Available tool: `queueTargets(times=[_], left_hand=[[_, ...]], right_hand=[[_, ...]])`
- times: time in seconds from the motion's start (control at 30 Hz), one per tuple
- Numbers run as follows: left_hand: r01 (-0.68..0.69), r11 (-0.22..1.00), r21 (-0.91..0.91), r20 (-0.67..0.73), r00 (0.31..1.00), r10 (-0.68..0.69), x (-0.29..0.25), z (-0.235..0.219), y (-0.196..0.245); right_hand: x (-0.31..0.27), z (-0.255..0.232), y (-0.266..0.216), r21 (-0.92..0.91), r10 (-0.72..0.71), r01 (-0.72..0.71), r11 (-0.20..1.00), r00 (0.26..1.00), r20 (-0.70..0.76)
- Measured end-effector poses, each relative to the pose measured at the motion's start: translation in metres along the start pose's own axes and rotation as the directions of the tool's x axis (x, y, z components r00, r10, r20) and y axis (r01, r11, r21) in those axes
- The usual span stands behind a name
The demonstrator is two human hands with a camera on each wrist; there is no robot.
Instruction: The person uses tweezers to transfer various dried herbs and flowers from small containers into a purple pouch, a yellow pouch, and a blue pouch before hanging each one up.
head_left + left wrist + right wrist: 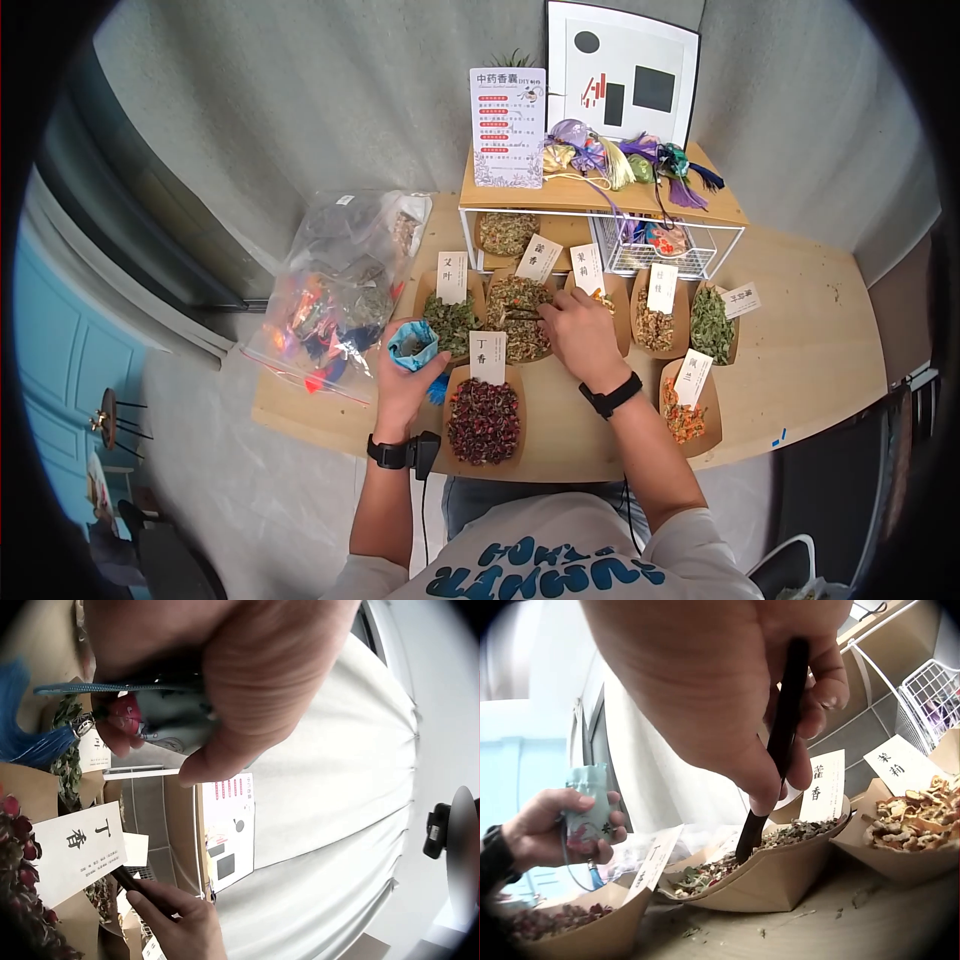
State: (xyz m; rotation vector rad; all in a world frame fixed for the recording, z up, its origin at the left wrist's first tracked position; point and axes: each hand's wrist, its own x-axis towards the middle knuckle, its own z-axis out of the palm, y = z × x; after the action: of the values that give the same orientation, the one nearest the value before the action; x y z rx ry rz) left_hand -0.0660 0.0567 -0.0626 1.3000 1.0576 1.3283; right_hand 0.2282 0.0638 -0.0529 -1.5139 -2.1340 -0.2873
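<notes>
My left hand (pixel 402 395) grips a light-blue fabric sachet pouch (pixel 590 806), holding it upright with its mouth open. A blue tassel (pixel 22 724) hangs from its cord. My right hand (pixel 582 338) pinches a slim dark utensil (pixel 789 712), slanted down, over a paper tray (pixel 772 883) of chopped mixed herbs (pixel 515 340). The utensil's lower end is in the herbs, at the tray's near rim. Just in front of the left hand's side lies a tray of dark red dried buds (pixel 484 420) with a white label card (pixel 488 358).
Green-leaf (pixel 452 322) and other herb trays with cards surround the hands. A plastic bag (pixel 335 290) of colourful items lies at left. Behind stands a wooden-topped shelf (pixel 600 200) with tasselled sachets, a printed sign (pixel 507 128) and a wire basket (pixel 640 250) below.
</notes>
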Motion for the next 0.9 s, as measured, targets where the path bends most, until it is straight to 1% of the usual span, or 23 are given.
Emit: queueTargets(times=[0.13, 0.2, 0.33, 0.4, 0.47, 0.57, 0.63, 0.67, 0.73, 0.87, 0.9], left_hand=[[0.047, 0.998, 0.029, 0.012, 0.999, -0.047, 0.005, 0.001, 0.003], [-0.087, 0.973, 0.214, 0.054, 0.996, 0.077, 0.012, 0.002, 0.002], [-0.065, 0.966, 0.251, 0.097, 0.994, 0.042, 0.028, 0.010, 0.011], [-0.086, 0.958, 0.274, 0.182, 0.983, 0.036, 0.038, 0.013, 0.009], [-0.091, 0.960, 0.266, 0.196, 0.980, 0.038, 0.046, 0.015, 0.004], [-0.102, 0.955, 0.279, 0.241, 0.970, 0.033, 0.058, 0.018, -0.010], [-0.113, 0.948, 0.298, 0.270, 0.962, 0.030, 0.065, 0.021, -0.016], [-0.106, 0.952, 0.287, 0.295, 0.955, 0.017, 0.067, 0.024, -0.018], [-0.102, 0.955, 0.279, 0.320, 0.947, 0.008, 0.071, 0.028, -0.024], [-0.098, 0.951, 0.293, 0.309, 0.951, 0.002, 0.074, 0.035, -0.033], [-0.101, 0.950, 0.295, 0.312, 0.950, 0.004, 0.073, 0.037, -0.034]], right_hand=[[-0.001, -0.001, 0.001, -0.015, 0.003, -0.003, 1.000, 1.000, -0.019], [0.000, 0.000, 0.001, -0.010, -0.003, 0.003, 1.000, 1.000, -0.005], [-0.002, 0.008, 0.005, -0.004, -0.031, 0.031, 1.000, 0.999, 0.016], [-0.004, 0.009, 0.007, -0.001, -0.035, 0.035, 0.999, 0.999, 0.018], [-0.005, 0.008, 0.009, 0.001, -0.039, 0.039, 0.999, 0.999, 0.020], [-0.008, 0.003, 0.013, 0.038, -0.038, 0.038, 0.999, 0.999, -0.019], [-0.008, -0.006, 0.015, 0.115, 0.016, -0.005, 0.993, 0.996, -0.093], [-0.007, -0.012, 0.015, 0.114, 0.016, -0.005, 0.993, 0.995, -0.095], [-0.001, -0.028, 0.014, 0.174, 0.076, -0.049, 0.984, 0.986, -0.151], [0.014, -0.049, 0.001, 0.230, 0.101, -0.056, 0.972, 0.977, -0.187], [0.020, -0.051, -0.007, 0.276, 0.063, 0.001, 0.961, 0.973, -0.222]])
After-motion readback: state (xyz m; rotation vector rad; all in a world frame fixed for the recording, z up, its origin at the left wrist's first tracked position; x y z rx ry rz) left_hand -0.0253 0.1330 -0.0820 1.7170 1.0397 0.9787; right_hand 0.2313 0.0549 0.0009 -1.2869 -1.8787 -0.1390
